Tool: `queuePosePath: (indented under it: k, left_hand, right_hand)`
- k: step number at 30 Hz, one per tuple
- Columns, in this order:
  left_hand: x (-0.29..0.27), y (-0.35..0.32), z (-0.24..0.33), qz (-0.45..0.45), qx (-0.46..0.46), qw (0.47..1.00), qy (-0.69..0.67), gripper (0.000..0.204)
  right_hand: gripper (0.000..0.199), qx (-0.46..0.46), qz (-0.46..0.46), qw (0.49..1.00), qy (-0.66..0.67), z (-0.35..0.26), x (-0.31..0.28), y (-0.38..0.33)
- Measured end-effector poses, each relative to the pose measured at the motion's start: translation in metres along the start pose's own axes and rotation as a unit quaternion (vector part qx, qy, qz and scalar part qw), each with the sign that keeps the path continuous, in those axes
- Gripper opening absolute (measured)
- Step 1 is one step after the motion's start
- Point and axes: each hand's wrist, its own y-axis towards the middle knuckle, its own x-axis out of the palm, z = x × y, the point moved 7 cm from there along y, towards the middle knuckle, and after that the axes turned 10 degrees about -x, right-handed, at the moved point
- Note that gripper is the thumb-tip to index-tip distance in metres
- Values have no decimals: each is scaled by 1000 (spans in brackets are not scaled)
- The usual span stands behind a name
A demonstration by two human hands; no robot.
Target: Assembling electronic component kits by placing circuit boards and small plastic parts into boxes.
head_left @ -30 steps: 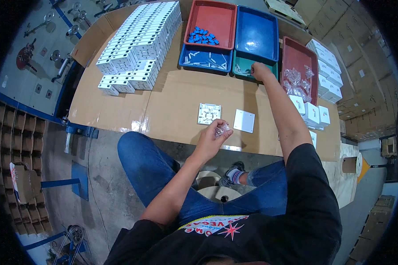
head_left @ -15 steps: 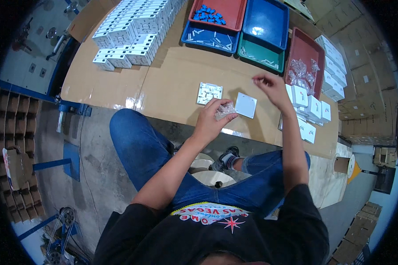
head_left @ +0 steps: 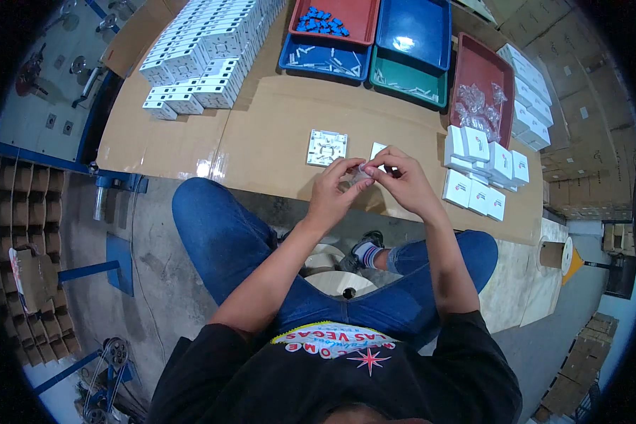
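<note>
Bag (head_left: 356, 177), clear plastic, mid-frame, held in the left hand (head_left: 331, 191).
Left fingers grasp it; the right hand's (head_left: 407, 185) fingertips touch it, grip unclear. Beyond, mid-frame: white frame (head_left: 327, 148); top right of centre: blue tray (head_left: 411, 32).

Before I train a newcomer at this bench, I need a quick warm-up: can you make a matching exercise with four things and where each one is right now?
Things
1. Crinkled clear plastic
2. Small blue parts
3. Piled white units
4. Open-faced white square

Places
A. In the left one of the two red trays
B. Flat on the cardboard, just beyond the hands
C. In the left hand, with the right hand close beside it
D. Along the far left of the table top

Pairs: 1-C, 2-A, 3-D, 4-B
</note>
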Motion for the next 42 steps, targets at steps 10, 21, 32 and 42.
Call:
queuePosePath:
  k: [10,21,32,42]
  left_hand:
    - [3,2,-25,26,-81,995,-56,30]
    - [9,7,-40,16,-120,981,-154,33]
    - [5,10,-35,17,-131,981,-141,36]
    - [-7,12,-32,60,-86,990,-98,42]
  right_hand:
    - [19,-21,73,995,-67,40,-34,71]
    - [14,-61,67,888,-450,88,-43,246]
    - [16,13,-52,831,-554,131,-31,273]
    - [22,-63,19,982,-176,72,-51,169]
